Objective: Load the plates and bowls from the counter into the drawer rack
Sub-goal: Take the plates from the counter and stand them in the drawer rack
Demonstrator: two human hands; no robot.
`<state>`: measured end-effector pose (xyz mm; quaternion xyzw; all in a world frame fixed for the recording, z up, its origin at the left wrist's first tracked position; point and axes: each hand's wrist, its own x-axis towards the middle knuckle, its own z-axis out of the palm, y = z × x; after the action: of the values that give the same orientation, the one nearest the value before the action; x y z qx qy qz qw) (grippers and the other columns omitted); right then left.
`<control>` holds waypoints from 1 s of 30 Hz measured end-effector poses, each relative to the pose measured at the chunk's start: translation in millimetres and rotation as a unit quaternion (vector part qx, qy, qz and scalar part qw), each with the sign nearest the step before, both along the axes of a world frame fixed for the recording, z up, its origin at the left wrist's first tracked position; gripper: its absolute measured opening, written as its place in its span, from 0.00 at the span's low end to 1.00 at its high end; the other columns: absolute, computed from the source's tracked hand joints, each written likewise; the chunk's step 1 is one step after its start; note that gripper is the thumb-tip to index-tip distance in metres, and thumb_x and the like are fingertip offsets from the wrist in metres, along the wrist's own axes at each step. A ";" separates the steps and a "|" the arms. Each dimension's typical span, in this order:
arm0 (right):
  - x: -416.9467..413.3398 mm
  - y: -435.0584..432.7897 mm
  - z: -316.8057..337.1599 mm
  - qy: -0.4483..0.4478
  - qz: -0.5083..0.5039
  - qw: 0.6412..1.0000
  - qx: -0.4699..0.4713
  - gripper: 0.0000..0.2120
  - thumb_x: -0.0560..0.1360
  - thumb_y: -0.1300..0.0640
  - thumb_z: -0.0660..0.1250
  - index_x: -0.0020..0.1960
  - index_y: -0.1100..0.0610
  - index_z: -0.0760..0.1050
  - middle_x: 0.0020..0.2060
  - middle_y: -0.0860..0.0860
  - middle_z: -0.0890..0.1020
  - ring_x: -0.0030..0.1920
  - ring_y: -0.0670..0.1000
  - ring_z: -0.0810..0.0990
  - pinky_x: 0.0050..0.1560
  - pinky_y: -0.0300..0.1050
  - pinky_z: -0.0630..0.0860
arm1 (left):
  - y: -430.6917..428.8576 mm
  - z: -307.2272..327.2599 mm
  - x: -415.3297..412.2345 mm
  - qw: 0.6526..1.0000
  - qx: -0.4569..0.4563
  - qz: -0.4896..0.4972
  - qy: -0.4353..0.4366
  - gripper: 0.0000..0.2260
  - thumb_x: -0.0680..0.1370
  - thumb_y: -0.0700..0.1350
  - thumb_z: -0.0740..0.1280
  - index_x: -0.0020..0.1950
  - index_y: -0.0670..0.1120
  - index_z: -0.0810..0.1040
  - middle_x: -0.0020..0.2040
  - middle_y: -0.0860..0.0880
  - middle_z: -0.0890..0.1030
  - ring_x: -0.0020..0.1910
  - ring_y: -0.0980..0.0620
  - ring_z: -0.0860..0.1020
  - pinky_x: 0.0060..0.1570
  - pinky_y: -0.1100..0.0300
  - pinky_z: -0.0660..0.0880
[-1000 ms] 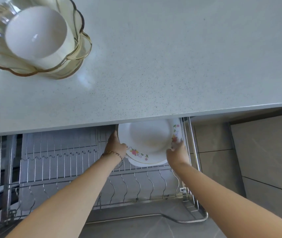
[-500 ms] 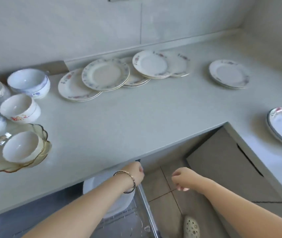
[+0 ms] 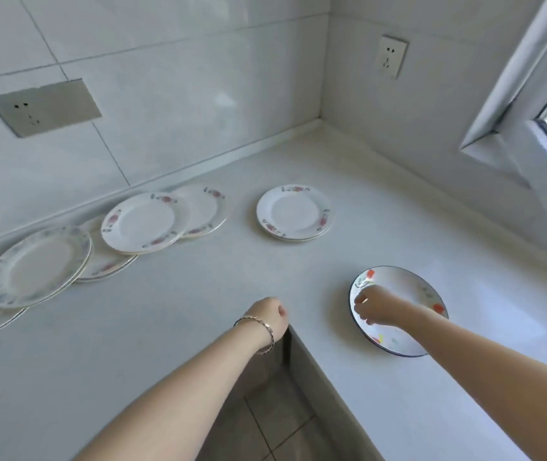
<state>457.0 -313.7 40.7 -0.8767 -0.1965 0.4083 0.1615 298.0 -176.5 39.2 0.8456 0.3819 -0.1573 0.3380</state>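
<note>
The blue-rimmed floral plate [image 3: 408, 294] lies flat on the right wing of the bench [image 3: 199, 294], close to its front edge. The right grip [image 3: 377, 306] hovers directly over the plate's left half, fingers curled downward toward the rim. Whether they already pinch that rim or only hang above it, I cannot tell. The left grip [image 3: 270, 316] sits at the bench's inner corner, fingers curled in and holding nothing. The plate lies well off to its right, so the right hand is plainly nearer. Being round, the plate has no long axis to line up with; the likely need is a finger under the near-left rim to tip it up. Further rose-patterned plates [image 3: 293, 212] and an overlapping row of plates [image 3: 145, 222] wait along the wall. The drawer rack is out of view.
</note>
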 end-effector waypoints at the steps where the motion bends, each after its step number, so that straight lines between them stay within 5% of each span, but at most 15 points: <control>1: 15.4 3.2 3.7 0.000 -0.001 1.000 0.006 0.15 0.77 0.64 0.59 0.61 0.67 0.74 0.43 0.56 0.75 0.33 0.49 0.72 0.33 0.34 0.68 | 4.2 3.3 15.2 1.000 0.007 0.002 0.004 0.11 0.78 0.41 0.56 0.54 0.45 0.77 0.59 0.47 0.78 0.53 0.47 0.76 0.56 0.59 0.72; 5: 56.8 19.5 8.4 0.014 -0.008 1.000 0.021 0.12 0.76 0.65 0.58 0.56 0.66 0.76 0.38 0.56 0.77 0.33 0.52 0.75 0.32 0.38 0.69 | 26.3 14.0 57.2 0.999 0.011 0.038 0.008 0.11 0.77 0.39 0.55 0.52 0.47 0.75 0.53 0.47 0.77 0.48 0.47 0.74 0.55 0.59 0.72; 12: 92.4 62.3 -1.9 0.054 0.026 0.998 -0.004 0.18 0.75 0.67 0.54 0.62 0.72 0.71 0.36 0.53 0.73 0.36 0.55 0.80 0.27 0.34 0.65 | 80.4 -5.4 101.3 0.995 -0.017 0.098 0.018 0.15 0.77 0.40 0.55 0.61 0.45 0.72 0.59 0.44 0.78 0.53 0.46 0.78 0.54 0.57 0.73; 18: 136.7 121.7 -36.8 0.068 -0.071 0.995 0.015 0.17 0.76 0.63 0.56 0.61 0.69 0.73 0.42 0.57 0.77 0.34 0.52 0.74 0.32 0.38 0.68 | 145.0 -42.9 149.9 0.985 -0.065 0.157 0.029 0.23 0.77 0.42 0.56 0.72 0.46 0.59 0.60 0.41 0.77 0.52 0.43 0.77 0.51 0.56 0.72; 24: 184.4 185.3 -73.3 0.034 -0.215 0.975 0.040 0.22 0.77 0.52 0.59 0.67 0.62 0.64 0.59 0.61 0.78 0.47 0.54 0.73 0.47 0.46 0.70 | 214.3 -83.4 202.6 0.949 -0.174 0.263 -0.019 0.27 0.74 0.41 0.65 0.71 0.45 0.61 0.55 0.45 0.78 0.57 0.42 0.78 0.58 0.53 0.75; 27: 197.5 204.8 -87.0 0.030 -0.296 0.954 0.042 0.20 0.77 0.56 0.59 0.67 0.63 0.64 0.58 0.61 0.78 0.52 0.59 0.77 0.55 0.51 0.75 | 238.2 -101.7 216.8 0.932 -0.221 0.286 -0.034 0.28 0.71 0.35 0.66 0.69 0.48 0.63 0.58 0.43 0.79 0.57 0.42 0.78 0.58 0.48 0.76; 30: 201.0 212.2 -94.4 0.032 -0.323 0.945 0.049 0.21 0.75 0.60 0.61 0.68 0.62 0.65 0.53 0.60 0.78 0.51 0.60 0.79 0.49 0.50 0.76 | 250.0 -108.4 222.1 0.904 -0.294 0.305 -0.056 0.35 0.67 0.32 0.68 0.71 0.48 0.61 0.57 0.41 0.78 0.57 0.39 0.78 0.56 0.41 0.77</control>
<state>658.0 -101.5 -53.7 -0.8705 0.0827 0.3524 0.3336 520.1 73.6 -69.2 0.5579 0.5378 -0.1043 0.6234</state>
